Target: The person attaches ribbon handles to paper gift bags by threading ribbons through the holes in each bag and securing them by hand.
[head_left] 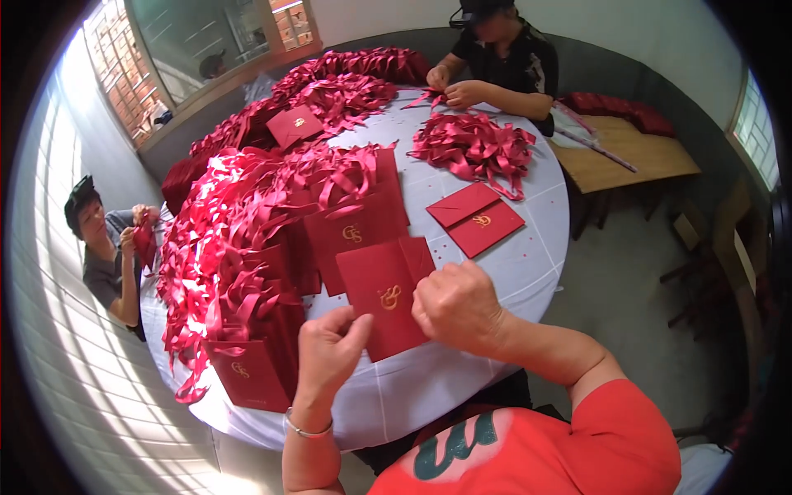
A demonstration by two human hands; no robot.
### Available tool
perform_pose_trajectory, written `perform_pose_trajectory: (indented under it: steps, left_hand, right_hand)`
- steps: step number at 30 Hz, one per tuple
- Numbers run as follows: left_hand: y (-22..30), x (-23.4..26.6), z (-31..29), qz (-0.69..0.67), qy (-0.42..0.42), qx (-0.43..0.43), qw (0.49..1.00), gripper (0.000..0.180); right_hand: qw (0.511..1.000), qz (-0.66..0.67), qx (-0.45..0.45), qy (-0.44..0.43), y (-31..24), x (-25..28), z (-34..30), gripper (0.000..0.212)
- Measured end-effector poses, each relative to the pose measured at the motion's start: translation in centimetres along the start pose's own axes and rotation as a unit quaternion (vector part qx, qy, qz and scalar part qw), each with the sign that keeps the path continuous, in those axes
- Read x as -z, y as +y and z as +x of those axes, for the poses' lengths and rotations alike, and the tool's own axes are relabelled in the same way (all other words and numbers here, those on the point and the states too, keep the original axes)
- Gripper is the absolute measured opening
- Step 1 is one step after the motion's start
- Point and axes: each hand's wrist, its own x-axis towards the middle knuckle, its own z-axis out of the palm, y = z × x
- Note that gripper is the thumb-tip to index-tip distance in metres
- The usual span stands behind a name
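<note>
Upright in front of me, near the table's close edge, is a red paper gift bag with a gold emblem. My left hand pinches its lower left edge, fingers curled and thumb against the paper. My right hand is closed at the bag's right side; its fingertips are hidden behind the knuckles. Just behind stand more red bags with ribbon handles. To the right lies a flat red bag with its top folded over. Beyond it sits a heap of loose red ribbons.
Packed rows of ribbon-handled bags fill the left of the round white-clothed table. One co-worker handles ribbon at the far side; another holds a red piece at the left. A wooden table stands at the right.
</note>
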Motion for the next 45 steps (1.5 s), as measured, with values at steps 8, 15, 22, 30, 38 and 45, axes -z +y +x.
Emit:
perform_pose_trajectory:
  steps: [8, 15, 22, 30, 38, 45]
  left_hand:
    - [-0.5, 1.4, 1.1, 0.128, -0.094, 0.047, 0.986, 0.022]
    - [-0.2, 1.5, 1.4, 0.153, -0.173, 0.091, 0.969, 0.023]
    - [-0.7, 0.7, 1.6, 0.151, -0.217, 0.091, 0.960, 0.022]
    - [-1.5, 0.4, 1.5, 0.091, -0.138, 0.069, 0.984, 0.017]
    - [-1.6, 0.7, 1.4, 0.096, -0.119, 0.079, 0.985, 0.021]
    - [-3.0, 0.4, 2.5, -0.030, -0.163, 0.078, 0.983, 0.027]
  right_hand:
    - [0.977, 0.184, -0.092, -0.047, 3.2, 0.3, 0.0, 0.029]
    - [0.972, 0.003, -0.233, -0.008, 22.1, -6.3, 0.5, 0.015]
    - [0.933, -0.090, -0.321, -0.134, 25.6, -9.8, 1.8, 0.018]
    - [0.962, -0.131, -0.232, -0.062, 25.7, -9.2, 2.1, 0.016]
    - [0.752, 0.548, -0.351, -0.104, 15.4, -1.2, 1.8, 0.007]
    - [0.715, 0.650, -0.246, -0.080, 11.4, 2.3, 0.7, 0.023]
